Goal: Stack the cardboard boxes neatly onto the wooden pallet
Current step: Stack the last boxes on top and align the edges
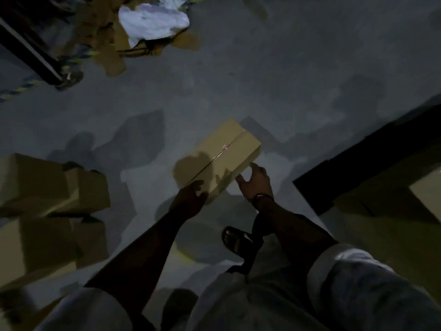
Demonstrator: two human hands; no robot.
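Concrete floor (pixel 274 75), grey and blotched with soft shadows, fills most of your view, and the light is dim throughout. One closed cardboard box (pixel 222 154) sits at the middle of it, turned at an angle, its top seam running away from you. Whether it rests on the floor or is just off it cannot be told.

Your left hand (pixel 191 197) lies over the box's near corner with its fingers on the top face. It is too dark to tell whether they curl round the edge. Your right hand (pixel 256 182) is spread wide, fingers straight, with its fingertips against the box's right side. A watch (pixel 261 197) sits on that wrist.

Off to your left, well apart from this box, several more cardboard boxes (pixel 47 187) lie tumbled against each other. At your right a dark band (pixel 358 168) crosses the floor, and beyond it lies another tan box shape (pixel 381 211); what it stands on is not clear.

At the far side of the room, flattened cardboard scraps (pixel 107 44) are strewn on the floor with a white crumpled heap (pixel 152 20) on top of them. Just left of those stands a black frame on a caster wheel (pixel 69 78). Your sandalled foot (pixel 235 240) is planted near the box, below your right wrist.
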